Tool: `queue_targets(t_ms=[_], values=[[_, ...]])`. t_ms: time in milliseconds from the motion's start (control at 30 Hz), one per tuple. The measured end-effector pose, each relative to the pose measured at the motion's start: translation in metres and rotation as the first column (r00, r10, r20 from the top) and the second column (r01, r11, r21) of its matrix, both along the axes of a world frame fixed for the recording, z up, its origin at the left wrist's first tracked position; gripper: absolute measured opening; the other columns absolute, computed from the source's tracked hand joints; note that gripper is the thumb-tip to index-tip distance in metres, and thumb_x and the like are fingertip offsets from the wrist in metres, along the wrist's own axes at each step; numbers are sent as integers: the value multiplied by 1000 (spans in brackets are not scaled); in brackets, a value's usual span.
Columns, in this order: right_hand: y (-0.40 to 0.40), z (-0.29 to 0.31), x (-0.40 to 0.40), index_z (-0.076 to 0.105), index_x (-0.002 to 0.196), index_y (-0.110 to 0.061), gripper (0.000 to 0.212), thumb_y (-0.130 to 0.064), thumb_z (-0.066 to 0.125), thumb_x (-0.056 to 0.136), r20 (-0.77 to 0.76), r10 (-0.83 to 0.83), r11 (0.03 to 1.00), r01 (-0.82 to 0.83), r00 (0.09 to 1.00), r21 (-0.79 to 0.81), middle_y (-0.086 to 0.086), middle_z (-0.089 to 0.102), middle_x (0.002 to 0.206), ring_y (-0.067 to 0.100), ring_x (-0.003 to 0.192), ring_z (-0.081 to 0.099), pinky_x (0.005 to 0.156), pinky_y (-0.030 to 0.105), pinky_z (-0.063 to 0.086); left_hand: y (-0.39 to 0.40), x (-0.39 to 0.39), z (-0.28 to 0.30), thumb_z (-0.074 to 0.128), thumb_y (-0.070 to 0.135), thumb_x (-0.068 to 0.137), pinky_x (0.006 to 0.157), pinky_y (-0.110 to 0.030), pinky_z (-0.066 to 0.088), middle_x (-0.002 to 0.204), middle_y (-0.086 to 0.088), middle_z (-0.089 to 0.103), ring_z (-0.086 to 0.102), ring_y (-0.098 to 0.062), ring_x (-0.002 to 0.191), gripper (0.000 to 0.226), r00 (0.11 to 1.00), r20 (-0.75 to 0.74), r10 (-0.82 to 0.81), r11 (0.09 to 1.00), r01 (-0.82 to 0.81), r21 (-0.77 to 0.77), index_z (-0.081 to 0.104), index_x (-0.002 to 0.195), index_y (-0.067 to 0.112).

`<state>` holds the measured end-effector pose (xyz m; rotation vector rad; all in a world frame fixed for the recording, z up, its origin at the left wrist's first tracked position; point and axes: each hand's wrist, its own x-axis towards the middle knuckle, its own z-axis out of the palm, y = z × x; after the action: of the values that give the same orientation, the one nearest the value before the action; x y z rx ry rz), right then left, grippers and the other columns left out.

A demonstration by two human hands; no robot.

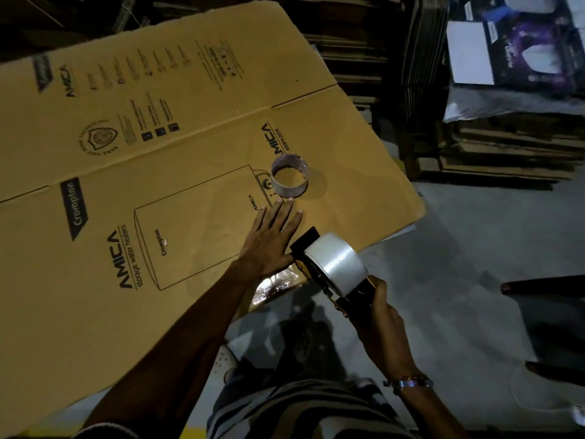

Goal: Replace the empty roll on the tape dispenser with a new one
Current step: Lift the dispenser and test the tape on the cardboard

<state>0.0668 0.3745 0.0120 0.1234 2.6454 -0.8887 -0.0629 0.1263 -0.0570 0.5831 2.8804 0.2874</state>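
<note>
An empty tape core [289, 177] stands on end on a big flattened cardboard box [133, 191]. My left hand [269, 240] lies flat on the cardboard with straight fingers, its fingertips just short of the core. My right hand [378, 312] grips the handle of a black tape dispenser [319, 267] held over the cardboard's lower right edge. A full roll of clear tape [337, 263] sits on the dispenser's hub.
Stacks of flattened cartons [493, 153] and printed boxes [519, 49] stand at the upper right. Grey concrete floor [459, 248] lies to the right. Another person's foot [544, 286] shows at the right edge. Crumpled clear film [275, 285] lies under the cardboard's edge.
</note>
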Motion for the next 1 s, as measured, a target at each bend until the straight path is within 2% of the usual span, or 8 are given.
queue_targets(t_ms=[67, 233, 400, 533, 700, 833, 900, 1000], values=[[-1, 1, 3, 28, 141, -17, 73, -13, 75, 85, 3, 0, 1000, 0, 1000, 1, -11, 60, 97, 9, 81, 61, 56, 7, 36, -2, -1, 2, -8, 85, 78, 124, -54, 6, 168, -11, 4, 1, -31, 155, 106, 1000, 0, 0, 1000, 0, 17, 13, 159, 21], [-3, 1, 3, 29, 137, -21, 70, -20, 75, 86, -17, -2, 1000, 2, 1000, -5, -11, 67, 98, 6, 76, 64, 53, 7, 41, 0, -1, 6, -10, 86, 76, 123, -53, 1, 168, -8, 2, -2, -29, 155, 105, 1000, 7, 18, 1000, -18, 14, 11, 159, 26], [-4, 4, 1, 23, 138, -24, 74, -24, 75, 86, -57, 58, 997, -54, 997, 62, 0, 73, 97, 16, 71, 68, 55, 30, 55, -1, -1, 8, -14, 86, 72, 122, -54, -2, 168, -7, 0, -4, -29, 155, 109, 1000, 13, 24, 999, -24, 25, 11, 159, 27], [-3, 12, 4, 19, 138, -26, 73, -21, 72, 88, -41, 72, 992, -67, 997, 111, -3, 68, 88, 11, 62, 59, 49, 19, 38, -1, -3, 5, -12, 86, 73, 121, -55, -4, 168, -7, -2, -6, -30, 155, 108, 999, 26, 21, 1000, -22, 17, 8, 160, 26], [11, 21, 25, 19, 137, -27, 63, -17, 63, 93, 29, 7, 994, -11, 1000, 113, -4, 61, 93, 16, 71, 53, 58, 29, 38, 0, -4, -4, 17, 82, 86, 122, -56, -5, 168, -6, -8, -11, -28, 154, 91, 999, 25, 39, 999, -39, 8, 3, 159, 29], [12, 17, 32, 22, 137, -24, 59, -15, 62, 94, 19, -5, 997, 3, 1000, 77, -6, 57, 89, 9, 65, 49, 53, 12, 29, 7, -3, -3, 27, 78, 90, 121, -56, -9, 167, -8, -15, -18, -30, 152, 90, 994, 78, 79, 997, -81, 17, -1, 159, 27], [13, 9, 36, 22, 134, -26, 59, -14, 63, 93, 18, -24, 999, 23, 1000, 49, -6, 59, 88, 3, 62, 50, 52, 12, 29, 15, 3, -3, 25, 76, 90, 120, -57, -10, 166, -11, -15, -19, -32, 152, 89, 992, 97, 84, 996, -85, 12, -1, 159, 26], [17, -8, 42, 23, 129, -31, 57, -14, 64, 93, 25, -71, 997, 72, 997, -29, -2, 65, 88, 10, 66, 60, 50, 17, 34, 22, 13, -7, 15, 87, 78, 119, -63, -7, 167, -13, -13, -15, -35, 152, 104, 996, 61, 59, 998, -58, -9, -1, 159, 25]])
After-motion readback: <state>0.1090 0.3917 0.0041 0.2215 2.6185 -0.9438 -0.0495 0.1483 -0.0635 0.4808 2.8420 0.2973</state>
